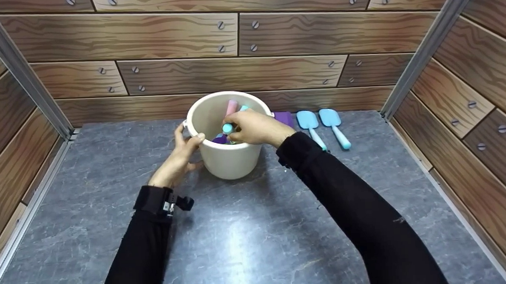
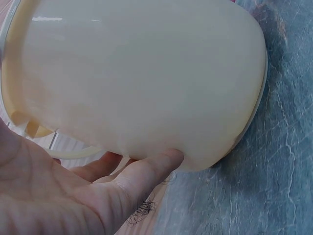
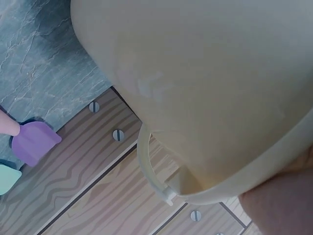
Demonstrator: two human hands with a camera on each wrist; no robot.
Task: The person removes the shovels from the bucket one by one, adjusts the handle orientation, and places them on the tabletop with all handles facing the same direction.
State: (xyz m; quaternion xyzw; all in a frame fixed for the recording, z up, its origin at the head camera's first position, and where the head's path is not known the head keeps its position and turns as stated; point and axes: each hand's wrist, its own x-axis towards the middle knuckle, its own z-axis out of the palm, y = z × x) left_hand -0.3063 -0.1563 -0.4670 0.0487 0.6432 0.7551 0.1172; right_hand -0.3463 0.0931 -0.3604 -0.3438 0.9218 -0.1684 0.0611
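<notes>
A cream bucket (image 1: 232, 164) stands upright near the back wall. My left hand (image 1: 177, 156) grips its left side, with the thumb over the rim and fingers against the outer wall; the left wrist view shows fingers (image 2: 151, 169) touching that wall. Inside the bucket's mouth, my right hand (image 1: 254, 127) pinches a handle with a round teal end (image 1: 227, 128); the rest of that item is hidden. Around it in the bucket are a pink handle (image 1: 231, 105), a teal piece (image 1: 244, 108) and a purple piece (image 1: 219, 139), partly covered by the hand.
Two light blue toy shovels (image 1: 307, 120) (image 1: 331, 118) lie right of the bucket. A purple shovel blade (image 1: 283, 118), with a pink handle in the right wrist view, lies between them and the bucket. Wood-patterned walls (image 1: 233, 74) enclose the grey marbled surface (image 1: 112, 233) behind and on both sides.
</notes>
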